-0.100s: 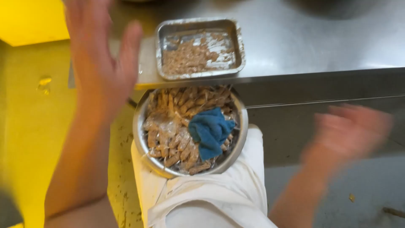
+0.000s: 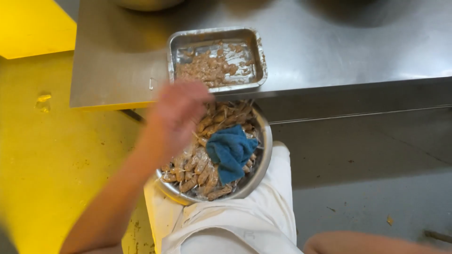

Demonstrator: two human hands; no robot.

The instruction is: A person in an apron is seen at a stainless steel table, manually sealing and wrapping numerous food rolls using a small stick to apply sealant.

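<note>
Item: round metal bowl (image 2: 262, 155) of shrimp (image 2: 197, 170) under blue cloth (image 2: 230, 153), balanced on my lap; left hand (image 2: 178, 113) blurred, grip indeterminable, right hand unseen; I judge a nudge could tip it.

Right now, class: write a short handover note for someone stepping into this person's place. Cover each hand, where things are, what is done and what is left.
Left hand: blurred, over the round metal bowl of whole shrimp; grip unclear.
Right hand: out of view; only the forearm shows.
Bowl sits on the lap, a blue cloth on the shrimp.
Done: peeled pieces lie in the metal tray on the steel counter.
Left: the bowl holds many shrimp.
</note>
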